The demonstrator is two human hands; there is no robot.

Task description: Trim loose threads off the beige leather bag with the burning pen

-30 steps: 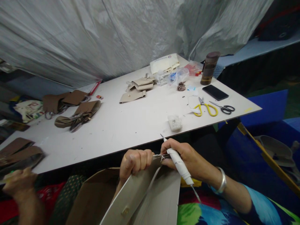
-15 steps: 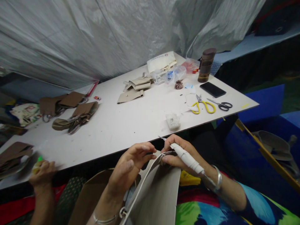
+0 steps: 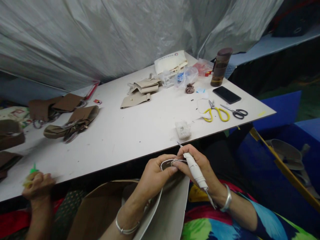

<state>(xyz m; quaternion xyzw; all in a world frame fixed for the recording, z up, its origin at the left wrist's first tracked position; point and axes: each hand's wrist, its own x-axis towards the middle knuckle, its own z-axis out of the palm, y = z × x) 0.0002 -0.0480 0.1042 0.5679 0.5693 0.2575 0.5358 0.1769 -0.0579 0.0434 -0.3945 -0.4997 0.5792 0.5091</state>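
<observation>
My left hand [image 3: 156,175] pinches the curled top edge of a pale grey-beige sheet piece [image 3: 172,208], which looks like a bag panel with a white rim. Meeting it at the same edge, my right hand [image 3: 197,163] grips a thin pointed tool [image 3: 196,170] with a white-wrapped handle. The tool's metal tip points up and left toward the table, and its other end lies along my wrist. Thumb and fingers of my right hand also touch the panel's edge. Whatever sits between the fingertips of both hands is hidden.
On the white table [image 3: 112,133] are a small clear packet [image 3: 183,130], yellow-handled scissors [image 3: 220,113], black scissors [image 3: 237,112], a phone [image 3: 227,95], a bottle [image 3: 221,66] and beige pieces [image 3: 140,91]. At left, a co-worker's hand [image 3: 38,185] holds a green-tipped bottle. A cardboard box [image 3: 100,206] stands below.
My left hand has moved right and closed from spread fingers onto the panel's edge. My right hand stays at the edge with the tool. The view has shifted slightly.
</observation>
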